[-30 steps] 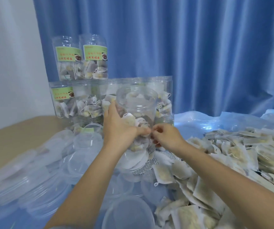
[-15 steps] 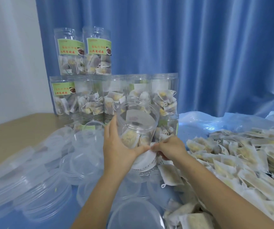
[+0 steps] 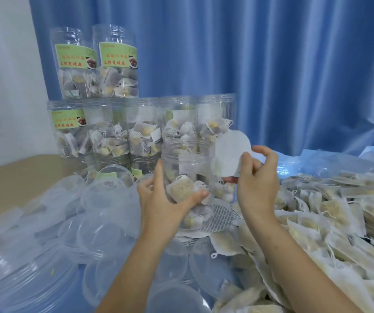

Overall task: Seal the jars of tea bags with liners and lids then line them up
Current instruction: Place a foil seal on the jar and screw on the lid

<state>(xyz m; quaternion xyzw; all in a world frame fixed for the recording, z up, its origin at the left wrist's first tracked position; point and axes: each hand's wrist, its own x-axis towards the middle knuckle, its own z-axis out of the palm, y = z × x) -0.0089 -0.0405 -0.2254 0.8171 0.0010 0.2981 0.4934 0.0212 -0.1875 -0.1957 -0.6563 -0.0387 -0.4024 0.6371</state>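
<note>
Fingers (image 3: pixel 263 154) of the right hand (image 3: pixel 257 184) pinch a round white liner (image 3: pixel 230 154) held up just right of the open jar (image 3: pixel 187 175) mouth. Left hand (image 3: pixel 163 202) wraps the jar's lower body, thumb across the front — tea bags visible inside, jar upright, no lid. Blue sheet (image 3: pixel 312 161) covers the work surface; tan tabletop (image 3: pixel 12 184) at left, blue curtain (image 3: pixel 272 64) behind. Stacked jars (image 3: pixel 136 129) stand right behind the held jar. Clear lids (image 3: pixel 95 231) piled left, loose tea bags (image 3: pixel 330 213) heaped right — more liners (image 3: pixel 220 216) lie under the jar.
</note>
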